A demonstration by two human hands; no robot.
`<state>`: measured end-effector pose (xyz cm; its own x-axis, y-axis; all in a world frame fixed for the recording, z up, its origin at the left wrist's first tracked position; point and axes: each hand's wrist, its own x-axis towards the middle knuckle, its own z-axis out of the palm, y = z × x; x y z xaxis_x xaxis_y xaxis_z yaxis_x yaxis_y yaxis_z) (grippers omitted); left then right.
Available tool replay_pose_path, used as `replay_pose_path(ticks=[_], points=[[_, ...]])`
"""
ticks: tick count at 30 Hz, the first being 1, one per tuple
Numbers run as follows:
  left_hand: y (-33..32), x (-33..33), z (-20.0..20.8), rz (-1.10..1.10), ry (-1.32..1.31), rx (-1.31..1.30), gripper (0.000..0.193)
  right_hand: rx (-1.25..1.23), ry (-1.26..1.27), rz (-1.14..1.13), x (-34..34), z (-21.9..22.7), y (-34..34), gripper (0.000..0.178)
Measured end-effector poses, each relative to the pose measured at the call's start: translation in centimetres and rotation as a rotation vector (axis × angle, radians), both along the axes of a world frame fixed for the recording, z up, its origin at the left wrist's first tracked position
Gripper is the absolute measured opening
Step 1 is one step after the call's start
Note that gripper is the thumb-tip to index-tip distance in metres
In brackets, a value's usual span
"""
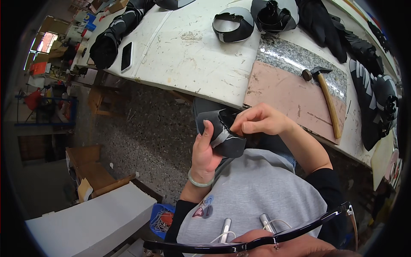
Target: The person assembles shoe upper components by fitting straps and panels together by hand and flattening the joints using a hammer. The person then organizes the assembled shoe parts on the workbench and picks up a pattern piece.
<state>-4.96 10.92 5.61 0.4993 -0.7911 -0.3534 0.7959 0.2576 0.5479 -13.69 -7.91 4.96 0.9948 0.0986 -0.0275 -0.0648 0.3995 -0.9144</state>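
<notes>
A dark grey shoe upper with black lining and a lighter strip along its opening is in front of my chest, off the table's near edge. My left hand grips it from the left, thumb up along the outer side and the other fingers mostly hidden behind it. From the right, my right hand reaches to the opening. Its fingers are bent and pinched together at the black lining, and the fingertips are partly hidden there.
On the white table are a hammer on a pink board, a granite slab, a phone and further shoe uppers. A white box and a blue basket stand at lower left.
</notes>
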Motion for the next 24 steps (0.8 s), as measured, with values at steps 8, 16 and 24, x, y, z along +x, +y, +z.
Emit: replay_pose_path(ticks=[8,16,24], points=[[0.3,-0.7,-1.3,0.021,-0.156,0.070,0.043,0.164,0.055,0.006,-0.1,-1.1,1.6,0.012],[0.8,-0.7,-0.8,-0.057,-0.157,-0.052,0.078,0.081,0.145,0.144,-0.8,-0.5,0.8,0.015],[1.2,-0.6,-1.5,0.049,-0.913,0.383,0.058,-0.330,0.258,-0.042,-0.3,-1.0,2.0,0.019]])
